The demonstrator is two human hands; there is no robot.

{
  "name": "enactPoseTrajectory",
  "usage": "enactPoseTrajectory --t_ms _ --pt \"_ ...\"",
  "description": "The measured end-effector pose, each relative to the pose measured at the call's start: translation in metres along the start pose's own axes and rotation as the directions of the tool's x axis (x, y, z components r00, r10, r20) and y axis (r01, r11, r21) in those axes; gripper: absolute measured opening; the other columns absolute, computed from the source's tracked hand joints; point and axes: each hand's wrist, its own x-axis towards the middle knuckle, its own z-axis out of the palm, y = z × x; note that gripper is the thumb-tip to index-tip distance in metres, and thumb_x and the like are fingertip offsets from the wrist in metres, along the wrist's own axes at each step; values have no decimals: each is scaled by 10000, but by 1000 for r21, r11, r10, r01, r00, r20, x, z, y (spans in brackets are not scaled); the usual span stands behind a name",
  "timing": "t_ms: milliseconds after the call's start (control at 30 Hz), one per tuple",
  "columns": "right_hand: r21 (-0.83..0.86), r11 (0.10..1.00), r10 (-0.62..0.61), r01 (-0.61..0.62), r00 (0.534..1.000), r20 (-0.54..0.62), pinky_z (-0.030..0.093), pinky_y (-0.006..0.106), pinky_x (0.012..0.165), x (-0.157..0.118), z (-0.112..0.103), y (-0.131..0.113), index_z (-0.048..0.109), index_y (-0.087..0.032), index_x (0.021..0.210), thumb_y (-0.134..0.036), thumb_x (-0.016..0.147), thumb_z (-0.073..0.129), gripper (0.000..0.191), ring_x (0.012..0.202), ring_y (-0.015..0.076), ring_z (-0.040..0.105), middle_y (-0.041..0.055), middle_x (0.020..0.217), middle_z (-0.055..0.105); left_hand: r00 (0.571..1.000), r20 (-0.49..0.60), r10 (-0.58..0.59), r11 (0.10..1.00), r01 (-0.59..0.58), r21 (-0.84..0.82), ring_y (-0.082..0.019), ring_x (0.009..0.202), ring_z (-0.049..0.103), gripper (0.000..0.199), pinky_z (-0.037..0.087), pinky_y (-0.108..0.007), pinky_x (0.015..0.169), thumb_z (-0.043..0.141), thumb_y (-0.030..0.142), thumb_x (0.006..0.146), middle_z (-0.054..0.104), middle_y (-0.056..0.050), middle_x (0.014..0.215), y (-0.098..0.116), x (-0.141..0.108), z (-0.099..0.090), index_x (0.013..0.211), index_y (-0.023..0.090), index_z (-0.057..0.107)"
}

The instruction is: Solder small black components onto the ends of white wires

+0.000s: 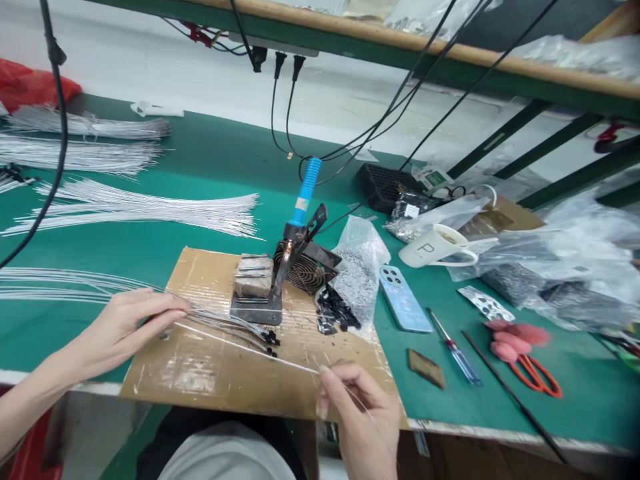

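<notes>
A thin white wire (250,346) is stretched between my two hands over a sheet of cardboard (165,377). My left hand (133,323) pinches it at the left, above a bunch of grey-white wires (65,280) lying on the bench. Several of these wires end in small black connectors (271,339). At the lower right, my right hand (363,410) is closed around the wire's other end, and thin strands show near its fingers. Beyond the hands, a blue-handled soldering iron (306,190) leans in a stand with a metal coil (303,270), beside a grey block (253,277).
Black bits (337,308) lie by a clear bag of small metal parts (357,267). To the right are a blue phone (404,299), a screwdriver (455,350), orange-handled scissors (537,377) and a white mug (435,245). White wire bundles (150,207) lie at the left; cables hang above.
</notes>
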Motion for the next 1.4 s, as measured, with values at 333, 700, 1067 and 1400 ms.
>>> enactPoseTrajectory --t_ms 333,700,1067,1400 --pt "77 986 136 -145 984 119 374 214 402 -6 16 -6 625 -191 564 -461 743 916 436 367 83 476 -31 465 591 911 -103 401 893 -363 264 -219 789 820 365 664 -314 693 648 80 951 862 -14 1014 -9 -9 19 1237 288 739" --pt "154 967 174 -203 968 183 318 203 369 10 11 11 514 -213 567 -562 770 875 541 316 59 385 -82 408 479 917 33 397 858 -383 342 -266 869 810 742 618 -387 800 426 -35 988 837 -75 1161 -20 -42 36 1631 334 444" --pt "78 995 52 -61 992 113 347 230 495 10 2 10 607 -203 662 -436 853 855 390 470 87 446 -63 517 528 967 54 248 884 -249 396 -204 628 693 217 484 -317 577 576 254 1019 798 -18 801 -42 -9 13 1087 270 781" --pt "-56 998 -25 37 978 206 337 239 492 5 28 34 634 -201 661 -401 913 775 351 491 98 428 -58 540 509 1000 10 24 795 -25 606 -268 641 612 467 522 -415 756 394 491 974 571 -48 540 -109 54 -70 583 277 533"
